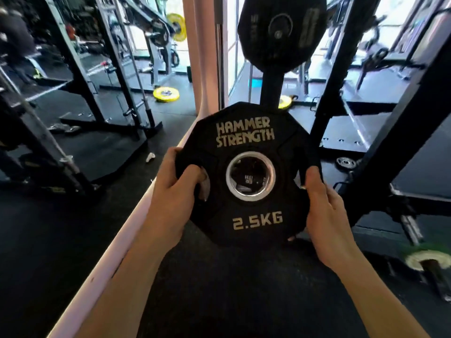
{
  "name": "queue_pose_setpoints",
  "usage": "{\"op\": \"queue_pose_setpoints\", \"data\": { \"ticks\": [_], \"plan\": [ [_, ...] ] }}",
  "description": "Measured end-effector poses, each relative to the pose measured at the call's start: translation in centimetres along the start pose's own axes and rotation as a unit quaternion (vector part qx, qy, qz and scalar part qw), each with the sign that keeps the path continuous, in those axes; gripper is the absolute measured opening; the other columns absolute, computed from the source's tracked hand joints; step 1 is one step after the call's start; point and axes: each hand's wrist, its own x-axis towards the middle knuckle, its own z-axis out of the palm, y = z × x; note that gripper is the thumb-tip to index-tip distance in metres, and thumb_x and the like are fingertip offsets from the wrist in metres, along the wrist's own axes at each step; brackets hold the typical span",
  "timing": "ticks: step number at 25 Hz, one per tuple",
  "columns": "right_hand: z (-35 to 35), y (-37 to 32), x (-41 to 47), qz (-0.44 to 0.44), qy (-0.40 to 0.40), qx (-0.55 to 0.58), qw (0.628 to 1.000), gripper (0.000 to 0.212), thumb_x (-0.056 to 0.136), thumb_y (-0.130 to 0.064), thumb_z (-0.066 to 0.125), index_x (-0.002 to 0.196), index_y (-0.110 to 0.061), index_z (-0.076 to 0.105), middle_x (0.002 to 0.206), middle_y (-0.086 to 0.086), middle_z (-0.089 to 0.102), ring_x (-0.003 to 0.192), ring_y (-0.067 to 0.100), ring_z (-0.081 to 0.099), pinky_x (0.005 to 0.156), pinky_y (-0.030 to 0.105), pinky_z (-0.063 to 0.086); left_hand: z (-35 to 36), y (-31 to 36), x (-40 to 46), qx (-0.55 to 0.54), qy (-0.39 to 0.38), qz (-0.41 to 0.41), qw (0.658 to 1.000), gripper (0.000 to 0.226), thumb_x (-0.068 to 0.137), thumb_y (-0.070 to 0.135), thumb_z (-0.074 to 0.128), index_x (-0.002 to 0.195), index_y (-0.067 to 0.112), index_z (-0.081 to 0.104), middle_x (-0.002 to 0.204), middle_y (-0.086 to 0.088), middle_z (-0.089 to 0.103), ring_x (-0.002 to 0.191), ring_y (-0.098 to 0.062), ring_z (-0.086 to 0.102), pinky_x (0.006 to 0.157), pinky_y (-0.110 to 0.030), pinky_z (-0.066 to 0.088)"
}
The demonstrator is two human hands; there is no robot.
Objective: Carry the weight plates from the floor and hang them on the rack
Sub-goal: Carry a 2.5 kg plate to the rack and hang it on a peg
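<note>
You hold the small 2.5 kg plate [246,174] up in both hands, just below the rack post [272,86].

Your left hand [175,189] grips the plate's left edge, thumb hooked into the grip slot there; your right hand [324,203] clamps the right edge, thumb on the face and fingers wrapped behind. Going by its marking, the plate should feel light; it is stiff and rubber-coated, so it should not slip, and the edges and slots are the sensible places to hold. Its flat printed face looks toward you, lettering upright, and the steel-ringed centre hole [250,175] points away from you toward the post. Above the post's bare stretch hangs a larger black plate [280,30]. To the post's left, a yellow plate [166,94] lies flat on the floor.
</note>
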Motion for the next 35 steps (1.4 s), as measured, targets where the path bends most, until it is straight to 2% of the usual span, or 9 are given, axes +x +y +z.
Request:
{"op": "queue_pose_setpoints", "data": {
  "ticks": [6, 9, 14, 16, 19, 23, 30, 33, 35],
  "plan": [
    [0.5, -7.2, 10.7, -0.086, 0.039, -0.020, 0.995, 0.051, 0.083, -0.063, 0.043, 0.104, -0.027, 0.070, 0.093, -0.008, 0.077, 0.087, 0.007, 0.073, 0.072, 0.024, 0.055, 4.6, 5.0, 12.3, -0.013, -0.012, 0.070, 0.997, 0.021, 0.081, 0.007, 0.049, 0.067, 0.023, 0.048, 0.056, 0.002, 0.047, 0.056, -0.014, 0.043, 0.057, -0.033, 0.036],
    [0.7, -11.1, 15.5, -0.139, 0.074, -0.028, 0.987, 0.053, 0.079, -0.067, 0.043, 0.097, -0.026, 0.072, 0.089, -0.007, 0.077, 0.085, 0.009, 0.073, 0.077, 0.033, 0.056, 6.7, 8.2, 17.9, -0.020, -0.030, 0.108, 0.993, 0.008, 0.070, 0.020, 0.051, 0.064, 0.026, 0.048, 0.060, -0.003, 0.044, 0.061, -0.019, 0.040, 0.060, -0.036, 0.032],
    [1.0, -18.2, 22.3, -0.230, 0.129, -0.042, 0.964, 0.053, 0.083, -0.062, 0.038, 0.087, -0.018, 0.067, 0.067, 0.002, 0.072, 0.050, 0.003, 0.065, 0.045, 0.011, 0.046, 10.7, 14.4, 25.8, -0.021, -0.062, 0.225, 0.972, 0.020, 0.084, 0.008, 0.050, 0.069, 0.020, 0.046, 0.050, 0.002, 0.043, 0.047, -0.014, 0.039, 0.052, -0.030, 0.031],
    [0.7, -20.7, 24.8, -0.264, 0.134, -0.044, 0.954, 0.062, 0.080, -0.067, 0.038, 0.091, -0.013, 0.068, 0.074, 0.014, 0.071, 0.056, 0.017, 0.069, 0.050, 0.025, 0.055, 12.1, 16.7, 28.5, -0.031, -0.079, 0.254, 0.963, 0.015, 0.080, 0.012, 0.052, 0.069, 0.020, 0.046, 0.052, -0.002, 0.045, 0.048, -0.016, 0.040, 0.052, -0.030, 0.032],
    [0.2, -24.7, 28.3, -0.310, 0.142, -0.048, 0.939, 0.068, 0.077, -0.073, 0.039, 0.095, -0.015, 0.070, 0.085, 0.005, 0.076, 0.078, 0.017, 0.073, 0.075, 0.040, 0.058, 14.1, 20.4, 32.4, -0.027, -0.076, 0.298, 0.951, 0.004, 0.068, 0.023, 0.050, 0.067, 0.021, 0.047, 0.056, -0.003, 0.048, 0.052, -0.018, 0.042, 0.054, -0.031, 0.033],
    [-0.3, -30.1, 31.4, -0.363, 0.153, -0.042, 0.918, 0.062, 0.087, -0.066, 0.043, 0.092, -0.011, 0.069, 0.084, 0.010, 0.075, 0.076, 0.021, 0.074, 0.071, 0.043, 0.060, 16.9, 25.4, 35.9, -0.055, -0.079, 0.344, 0.934, 0.015, 0.083, 0.011, 0.049, 0.070, 0.018, 0.044, 0.046, 0.005, 0.043, 0.043, -0.015, 0.042, 0.048, -0.027, 0.031],
    [-0.1, -39.2, 35.3, -0.451, 0.152, -0.075, 0.877, 0.054, 0.097, -0.058, 0.036, 0.088, -0.014, 0.066, 0.068, 0.011, 0.072, 0.056, 0.027, 0.069, 0.043, 0.031, 0.050, 19.9, 33.3, 40.2, -0.106, -0.077, 0.389, 0.912, 0.016, 0.084, 0.009, 0.045, 0.071, 0.017, 0.045, 0.053, 0.003, 0.044, 0.044, -0.014, 0.040, 0.048, -0.025, 0.031],
    [-0.1, -41.0, 37.5, -0.470, 0.142, -0.066, 0.869, 0.046, 0.098, -0.055, 0.038, 0.094, -0.018, 0.065, 0.077, 0.005, 0.075, 0.065, 0.019, 0.073, 0.050, 0.032, 0.055, 20.7, 35.0, 41.8, -0.091, -0.076, 0.401, 0.908, 0.010, 0.085, 0.012, 0.045, 0.076, 0.017, 0.045, 0.062, -0.001, 0.043, 0.047, -0.015, 0.040, 0.051, -0.026, 0.032],
    [-0.3, -41.7, 39.3, -0.486, 0.149, -0.057, 0.859, 0.037, 0.098, -0.055, 0.039, 0.095, -0.025, 0.060, 0.094, -0.001, 0.074, 0.082, 0.010, 0.072, 0.071, 0.031, 0.059, 21.2, 35.5, 43.0, -0.079, -0.076, 0.418, 0.902, 0.010, 0.086, 0.012, 0.045, 0.077, 0.016, 0.045, 0.061, 0.000, 0.042, 0.047, -0.013, 0.041, 0.048, -0.023, 0.033]
  ]
}}
